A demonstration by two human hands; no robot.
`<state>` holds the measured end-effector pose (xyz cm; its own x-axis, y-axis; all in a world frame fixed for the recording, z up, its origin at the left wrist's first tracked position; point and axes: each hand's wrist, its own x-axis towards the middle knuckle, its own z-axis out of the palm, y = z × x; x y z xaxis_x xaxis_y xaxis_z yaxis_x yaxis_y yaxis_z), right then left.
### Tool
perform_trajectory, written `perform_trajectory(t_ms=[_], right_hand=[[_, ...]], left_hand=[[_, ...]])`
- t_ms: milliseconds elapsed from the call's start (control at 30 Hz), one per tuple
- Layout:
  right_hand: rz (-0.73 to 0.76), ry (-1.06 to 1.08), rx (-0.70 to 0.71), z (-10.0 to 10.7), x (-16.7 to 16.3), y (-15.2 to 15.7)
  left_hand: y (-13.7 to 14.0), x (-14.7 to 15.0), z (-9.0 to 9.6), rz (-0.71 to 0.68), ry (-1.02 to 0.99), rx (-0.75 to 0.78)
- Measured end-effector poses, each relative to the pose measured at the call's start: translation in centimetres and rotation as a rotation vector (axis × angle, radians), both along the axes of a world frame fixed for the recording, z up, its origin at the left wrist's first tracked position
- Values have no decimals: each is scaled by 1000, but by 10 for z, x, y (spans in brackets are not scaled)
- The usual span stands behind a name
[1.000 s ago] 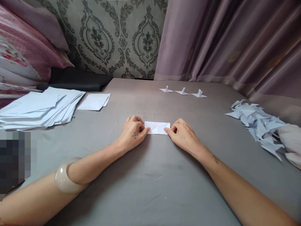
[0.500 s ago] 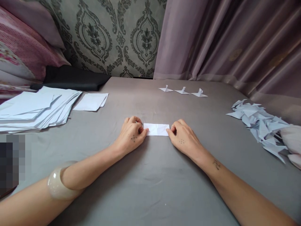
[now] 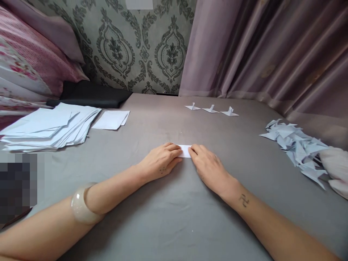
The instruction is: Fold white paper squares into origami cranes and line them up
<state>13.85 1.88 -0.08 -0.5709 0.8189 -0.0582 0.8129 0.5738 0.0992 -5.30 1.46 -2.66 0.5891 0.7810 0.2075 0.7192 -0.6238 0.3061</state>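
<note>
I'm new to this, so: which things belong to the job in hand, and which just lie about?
Job in hand, it seems:
white paper strip, touched by left hand and right hand
large paper stack
small sheets
three folded pieces
heap of folded pieces

Probably lying about:
black item
pale fabric

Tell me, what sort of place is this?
Probably a room in someone's home, judging by the patterned wallpaper, the long mauve curtain and the pink-and-white floral fabric.

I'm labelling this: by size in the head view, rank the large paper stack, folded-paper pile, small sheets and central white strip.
Large paper stack
Folded-paper pile
Small sheets
Central white strip, judged by visible part
</note>
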Motion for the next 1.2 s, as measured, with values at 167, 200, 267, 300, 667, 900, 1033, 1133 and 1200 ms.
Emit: perform_trajectory(t_ms=[167, 200, 267, 300, 667, 900, 1033, 1133, 1200], right_hand=[[-79, -50, 20, 8, 2, -5], [-88, -34, 34, 6, 4, -4], [-106, 11, 65, 1, 9, 1], [-122, 43, 86, -3, 12, 4], [-506, 1395, -374, -13, 16, 29], [-484, 1544, -792, -6, 4, 16], [-497, 1562, -816, -8, 3, 16], [-462, 1512, -741, -10, 4, 17], [-395, 1471, -697, -13, 5, 18]], left_hand=[[7, 6, 4, 52, 16, 10], [9, 7, 5, 56, 18, 16], [10, 11, 5, 61, 29, 29], [10, 13, 5, 61, 49, 45], [9, 16, 16, 443, -877, -399], [3, 20, 16, 483, -1294, -766], [2, 21, 11, 464, -1284, -798], [1, 19, 8, 434, -1227, -753], [1, 18, 7, 398, -1197, -699]])
